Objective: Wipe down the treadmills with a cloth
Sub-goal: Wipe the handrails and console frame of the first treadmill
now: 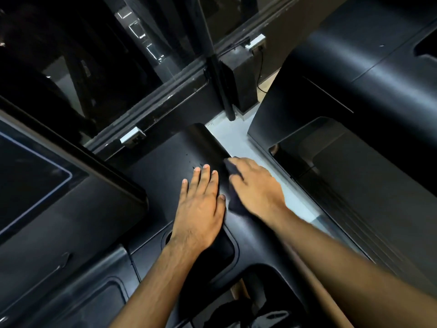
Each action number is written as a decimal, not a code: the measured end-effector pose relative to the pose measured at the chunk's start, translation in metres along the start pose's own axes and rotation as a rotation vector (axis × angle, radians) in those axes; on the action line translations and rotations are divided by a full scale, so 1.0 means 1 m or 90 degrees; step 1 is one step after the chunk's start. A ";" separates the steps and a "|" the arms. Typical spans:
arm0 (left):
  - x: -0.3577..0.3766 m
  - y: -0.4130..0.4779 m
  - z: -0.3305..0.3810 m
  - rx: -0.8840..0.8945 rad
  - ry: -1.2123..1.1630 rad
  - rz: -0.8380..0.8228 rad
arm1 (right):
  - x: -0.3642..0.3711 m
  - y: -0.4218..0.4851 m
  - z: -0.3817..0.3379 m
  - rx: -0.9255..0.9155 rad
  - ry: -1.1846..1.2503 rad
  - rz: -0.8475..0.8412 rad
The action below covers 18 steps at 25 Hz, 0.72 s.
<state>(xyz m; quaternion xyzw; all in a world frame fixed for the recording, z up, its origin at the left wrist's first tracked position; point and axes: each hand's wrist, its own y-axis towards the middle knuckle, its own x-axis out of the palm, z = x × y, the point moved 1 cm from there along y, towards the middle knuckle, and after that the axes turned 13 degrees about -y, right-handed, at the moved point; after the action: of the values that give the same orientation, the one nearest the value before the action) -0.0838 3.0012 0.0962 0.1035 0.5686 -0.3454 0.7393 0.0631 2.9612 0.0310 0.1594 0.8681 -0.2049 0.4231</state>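
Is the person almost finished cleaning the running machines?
Hard to say what is done: the black surfaces show no clear wiped marks. In hand now: the right hand presses a dark cloth on the near treadmill's black cover, while the left hand rests flat beside it. Probably left: the screen on the left and the second treadmill on the right.

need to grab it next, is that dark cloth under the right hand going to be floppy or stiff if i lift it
Probably floppy: the dark cloth bunches and folds under the right hand rather than lying flat. Likely light, since it shows only as a thin crumpled wad. It may slide easily on the smooth black treadmill cover.
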 end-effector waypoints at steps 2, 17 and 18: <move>0.003 -0.004 0.002 0.001 0.004 -0.014 | -0.001 0.012 0.011 0.144 0.004 -0.134; 0.017 -0.033 0.018 0.097 0.056 -0.063 | -0.017 -0.061 0.020 0.193 -0.061 -0.099; 0.018 -0.036 0.020 0.101 0.058 -0.070 | -0.019 -0.067 0.021 0.223 -0.079 -0.116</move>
<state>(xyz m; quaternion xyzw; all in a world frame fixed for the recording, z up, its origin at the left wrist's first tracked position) -0.0892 2.9563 0.0946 0.1456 0.5778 -0.4243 0.6818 0.0581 2.8912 0.0490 0.1382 0.8024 -0.3995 0.4212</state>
